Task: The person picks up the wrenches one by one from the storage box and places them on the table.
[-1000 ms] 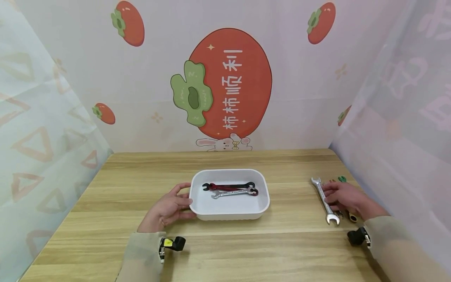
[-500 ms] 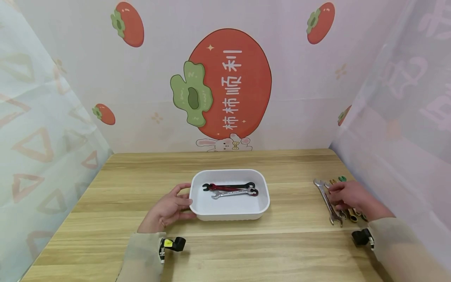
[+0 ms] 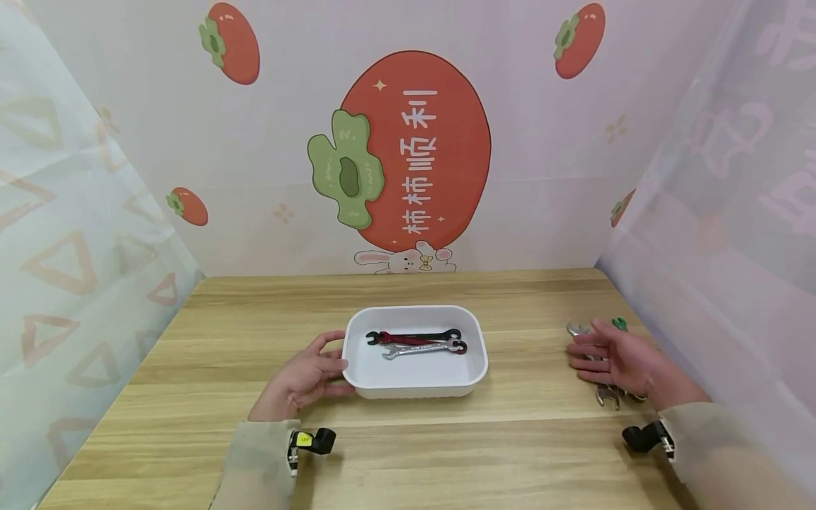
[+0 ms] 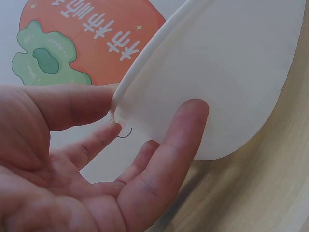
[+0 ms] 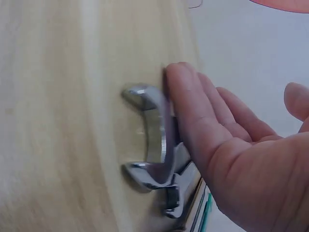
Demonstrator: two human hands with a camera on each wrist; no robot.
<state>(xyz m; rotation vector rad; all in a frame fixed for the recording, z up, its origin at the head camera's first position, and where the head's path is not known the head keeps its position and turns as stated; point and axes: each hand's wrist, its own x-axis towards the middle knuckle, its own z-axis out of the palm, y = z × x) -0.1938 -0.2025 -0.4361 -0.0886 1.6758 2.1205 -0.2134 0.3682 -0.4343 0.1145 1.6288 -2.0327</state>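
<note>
A white tray (image 3: 414, 388) stands mid-table with black, red and silver wrenches (image 3: 423, 347) in it. My left hand (image 3: 310, 372) is at its left side. In the left wrist view, fingertips touch the tray's rim and one finger (image 4: 186, 125) lies against its outer wall. My right hand (image 3: 621, 358) is over a group of wrenches at the right, its fingers extended and together. A silver open-end wrench (image 5: 169, 145) lies right beside those fingers. Part of the group is hidden under the hand; a green wrench end (image 3: 619, 323) shows past it.
The wood-grain table (image 3: 497, 460) ends at a back wall sheet (image 3: 274, 142) printed with red persimmons. Sheets (image 3: 733, 212) also hang at both sides, the right one close to the wrenches. Each wrist carries a small black camera (image 3: 642, 437).
My right hand shifts right over the wrenches, then back left with its fingers straightened. The silver wrenches at its left have moved slightly right. My left hand and the tray stay still.
</note>
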